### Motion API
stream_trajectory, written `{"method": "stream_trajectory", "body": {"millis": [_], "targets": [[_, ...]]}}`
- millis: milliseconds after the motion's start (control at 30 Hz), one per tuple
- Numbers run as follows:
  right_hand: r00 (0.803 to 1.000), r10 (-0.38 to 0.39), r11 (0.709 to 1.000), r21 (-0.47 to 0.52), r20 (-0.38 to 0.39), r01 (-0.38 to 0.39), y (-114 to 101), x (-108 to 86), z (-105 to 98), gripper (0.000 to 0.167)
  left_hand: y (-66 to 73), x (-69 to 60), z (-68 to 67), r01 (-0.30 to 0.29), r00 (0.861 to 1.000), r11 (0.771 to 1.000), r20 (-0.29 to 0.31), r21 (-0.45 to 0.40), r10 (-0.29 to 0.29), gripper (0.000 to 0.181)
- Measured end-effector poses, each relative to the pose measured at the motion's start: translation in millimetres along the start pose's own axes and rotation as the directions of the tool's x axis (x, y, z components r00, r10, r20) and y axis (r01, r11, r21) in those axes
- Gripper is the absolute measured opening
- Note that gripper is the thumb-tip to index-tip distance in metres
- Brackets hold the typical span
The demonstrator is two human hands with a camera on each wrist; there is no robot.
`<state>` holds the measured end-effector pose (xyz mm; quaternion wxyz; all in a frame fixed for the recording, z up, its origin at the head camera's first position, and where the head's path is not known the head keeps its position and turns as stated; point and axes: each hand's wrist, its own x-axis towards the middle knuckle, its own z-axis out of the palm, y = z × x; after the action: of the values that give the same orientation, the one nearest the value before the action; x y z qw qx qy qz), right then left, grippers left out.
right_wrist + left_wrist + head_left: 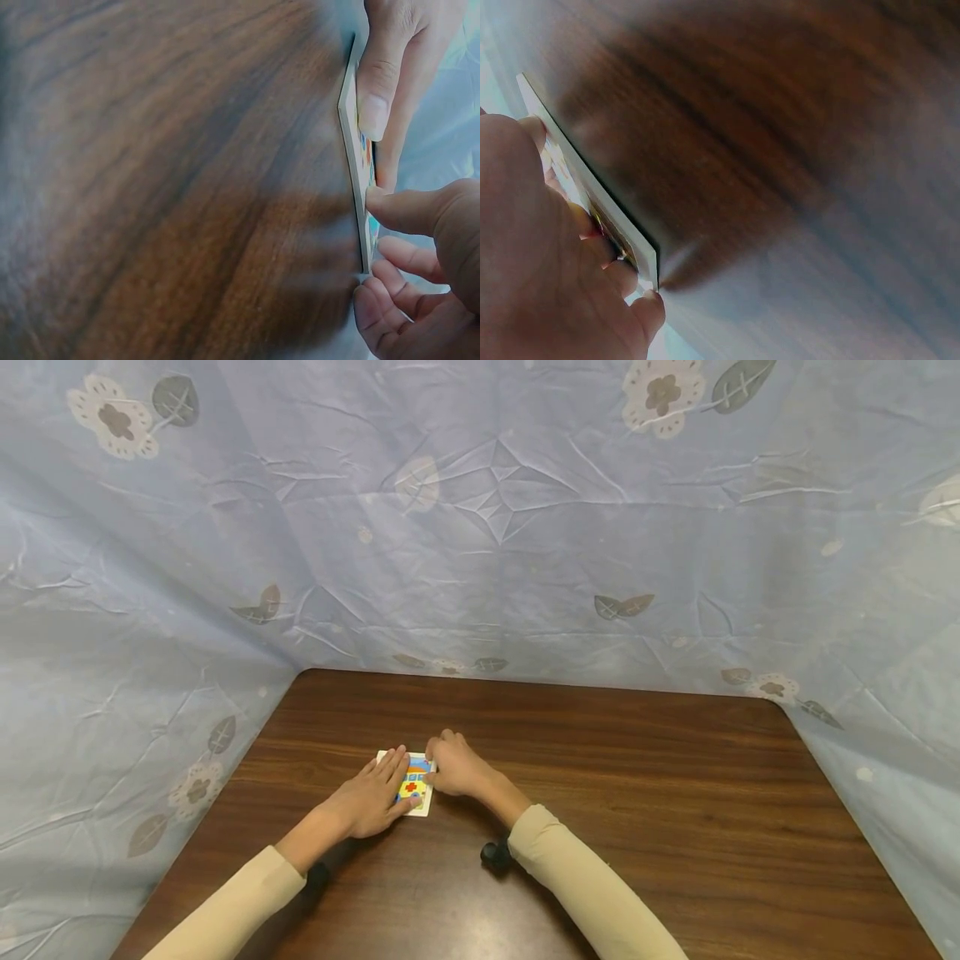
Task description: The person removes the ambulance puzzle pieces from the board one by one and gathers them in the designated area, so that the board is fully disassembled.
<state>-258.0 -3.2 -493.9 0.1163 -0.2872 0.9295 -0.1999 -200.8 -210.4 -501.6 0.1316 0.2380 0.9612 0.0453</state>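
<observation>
A small white-edged picture board [412,787] lies flat on the table, printed with a yellow vehicle and a red cross. My left hand [369,797] rests across its left side with fingers straight and thumb along the near edge. In the left wrist view, that hand's palm [547,247] hides most of the printed face. My right hand [459,768] is at the board's right side and far corner. In the right wrist view, its thumb [409,210] touches the board [350,142], and the curled fingers [382,307] bend round the corner. Whether it also pinches a separate piece is hidden.
The dark wooden table [637,793] extends to the right of the hands. A patterned grey-blue cloth [495,568] hangs behind it and at both sides. A small black object [495,857] shows beside the right sleeve.
</observation>
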Motion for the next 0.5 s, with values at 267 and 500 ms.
{"method": "stream_trajectory", "body": {"millis": [267, 500], "targets": [[0.999, -0.026, 1.0, -0.002, -0.022, 0.026, -0.6, 1.1, 1.4, 0.04, 0.6, 0.9, 0.6, 0.004, 1.0, 1.0, 0.0, 0.002, -0.004, 0.084], [0.998, -0.018, 0.999, 0.031, -0.057, 0.02, 1.2, 2.3, 1.6, 0.037, 0.9, 0.9, 0.4, 0.008, 1.0, 1.0, 0.003, -0.01, -0.008, 0.084]]}}
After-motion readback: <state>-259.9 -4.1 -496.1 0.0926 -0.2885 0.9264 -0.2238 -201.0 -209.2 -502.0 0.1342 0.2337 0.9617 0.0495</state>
